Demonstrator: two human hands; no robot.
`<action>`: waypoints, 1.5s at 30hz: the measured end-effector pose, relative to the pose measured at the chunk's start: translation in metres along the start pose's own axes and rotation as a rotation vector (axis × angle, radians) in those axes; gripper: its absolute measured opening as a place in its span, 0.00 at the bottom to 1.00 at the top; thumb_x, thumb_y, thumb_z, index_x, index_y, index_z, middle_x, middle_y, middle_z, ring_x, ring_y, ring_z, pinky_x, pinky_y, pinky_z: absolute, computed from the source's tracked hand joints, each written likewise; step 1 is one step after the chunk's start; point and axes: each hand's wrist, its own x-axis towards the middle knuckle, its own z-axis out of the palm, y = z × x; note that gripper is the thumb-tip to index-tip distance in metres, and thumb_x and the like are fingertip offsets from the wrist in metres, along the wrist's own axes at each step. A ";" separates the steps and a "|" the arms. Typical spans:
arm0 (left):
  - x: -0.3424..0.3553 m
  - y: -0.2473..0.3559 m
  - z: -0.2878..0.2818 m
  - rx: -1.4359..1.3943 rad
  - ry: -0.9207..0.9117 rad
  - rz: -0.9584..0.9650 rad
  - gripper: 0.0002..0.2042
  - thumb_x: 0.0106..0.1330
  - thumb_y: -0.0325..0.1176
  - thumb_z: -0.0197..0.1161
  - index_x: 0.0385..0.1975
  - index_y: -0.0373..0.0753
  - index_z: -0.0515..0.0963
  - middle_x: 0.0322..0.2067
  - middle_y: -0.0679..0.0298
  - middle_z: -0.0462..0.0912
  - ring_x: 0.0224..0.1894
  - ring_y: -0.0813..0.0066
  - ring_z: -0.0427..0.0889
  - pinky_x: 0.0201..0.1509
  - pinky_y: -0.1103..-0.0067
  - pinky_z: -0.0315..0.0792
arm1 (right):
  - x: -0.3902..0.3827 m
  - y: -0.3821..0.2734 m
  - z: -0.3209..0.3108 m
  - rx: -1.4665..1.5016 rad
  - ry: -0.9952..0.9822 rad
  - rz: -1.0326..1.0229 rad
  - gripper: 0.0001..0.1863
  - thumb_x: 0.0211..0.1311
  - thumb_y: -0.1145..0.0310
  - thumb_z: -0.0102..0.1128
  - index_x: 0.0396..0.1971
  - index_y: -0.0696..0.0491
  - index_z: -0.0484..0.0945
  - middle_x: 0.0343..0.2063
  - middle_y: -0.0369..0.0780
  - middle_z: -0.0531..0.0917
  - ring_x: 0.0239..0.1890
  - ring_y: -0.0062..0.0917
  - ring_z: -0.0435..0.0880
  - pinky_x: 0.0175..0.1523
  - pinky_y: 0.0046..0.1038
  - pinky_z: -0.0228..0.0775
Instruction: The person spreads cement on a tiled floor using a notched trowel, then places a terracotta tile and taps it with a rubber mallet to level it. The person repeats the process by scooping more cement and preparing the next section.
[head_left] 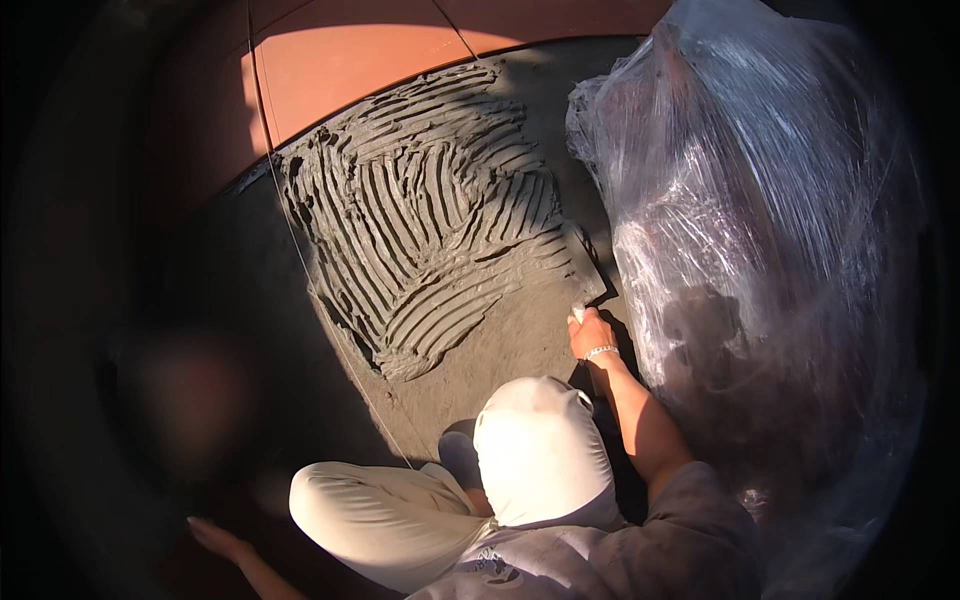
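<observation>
My right hand (592, 336), a bracelet at its wrist, is closed around the handle of a trowel (584, 264). The trowel's blade stands tilted against the right edge of a bed of grey mortar (415, 215), which is combed into curved ridges. Below the ridges lies a smooth grey patch of floor (475, 355). At the lower left, in shadow, my left hand (215, 538) is held out with its fingers stretched and nothing seen in them. What lies beneath that hand is too dark to tell.
Reddish-brown tiles (350, 65) border the mortar at the far side. A thin string (318, 292) runs along the mortar's left edge toward my knees. Close on the right stands a bulky stack (740, 230) wrapped in clear plastic film. Deep shadow covers the left.
</observation>
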 end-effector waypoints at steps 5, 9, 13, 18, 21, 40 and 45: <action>-0.039 0.002 0.015 -0.010 -0.074 -0.114 0.30 0.74 0.50 0.47 0.62 0.25 0.64 0.57 0.43 0.72 0.57 0.56 0.73 0.63 0.69 0.66 | 0.004 0.002 -0.009 -0.020 0.095 -0.049 0.23 0.65 0.57 0.54 0.45 0.63 0.69 0.38 0.59 0.82 0.43 0.55 0.81 0.49 0.48 0.73; -0.057 0.013 0.024 -0.040 -0.097 -0.162 0.30 0.74 0.49 0.48 0.63 0.27 0.64 0.57 0.44 0.72 0.58 0.57 0.73 0.64 0.70 0.65 | 0.004 -0.004 -0.011 -0.044 0.141 -0.071 0.21 0.66 0.58 0.54 0.43 0.62 0.67 0.36 0.60 0.82 0.41 0.54 0.82 0.47 0.48 0.74; -0.067 0.017 0.028 -0.026 -0.165 -0.125 0.29 0.73 0.49 0.50 0.63 0.29 0.64 0.60 0.45 0.71 0.61 0.58 0.72 0.66 0.71 0.64 | 0.009 -0.017 0.002 0.003 0.136 -0.003 0.20 0.66 0.58 0.53 0.44 0.62 0.67 0.37 0.58 0.83 0.42 0.53 0.83 0.48 0.47 0.75; -0.074 0.018 0.050 -0.154 -0.263 -0.111 0.28 0.74 0.47 0.49 0.64 0.30 0.64 0.61 0.47 0.70 0.64 0.60 0.70 0.68 0.71 0.62 | -0.003 -0.032 0.028 -0.160 -0.083 -0.121 0.19 0.66 0.58 0.54 0.44 0.60 0.68 0.38 0.56 0.83 0.43 0.49 0.84 0.48 0.45 0.76; -0.078 0.019 0.059 -0.289 -0.282 -0.157 0.28 0.75 0.48 0.48 0.63 0.30 0.64 0.62 0.48 0.69 0.64 0.60 0.69 0.69 0.71 0.62 | 0.002 -0.044 0.021 -0.168 -0.020 -0.237 0.19 0.66 0.58 0.55 0.44 0.59 0.68 0.36 0.55 0.84 0.40 0.50 0.84 0.46 0.45 0.76; -0.127 0.029 0.080 -0.172 -0.372 -0.075 0.21 0.75 0.44 0.50 0.49 0.28 0.75 0.31 0.70 0.74 0.34 0.85 0.71 0.41 0.86 0.67 | 0.049 -0.047 0.019 0.022 0.374 -0.364 0.20 0.64 0.57 0.55 0.41 0.62 0.68 0.30 0.60 0.82 0.34 0.56 0.82 0.39 0.51 0.74; -0.127 0.032 0.100 -0.402 -0.367 -0.107 0.15 0.74 0.39 0.54 0.44 0.30 0.77 0.26 0.77 0.68 0.28 0.90 0.64 0.31 0.89 0.59 | 0.036 -0.043 0.013 -0.099 0.235 -0.316 0.21 0.64 0.57 0.55 0.43 0.61 0.67 0.31 0.60 0.82 0.34 0.57 0.82 0.40 0.50 0.74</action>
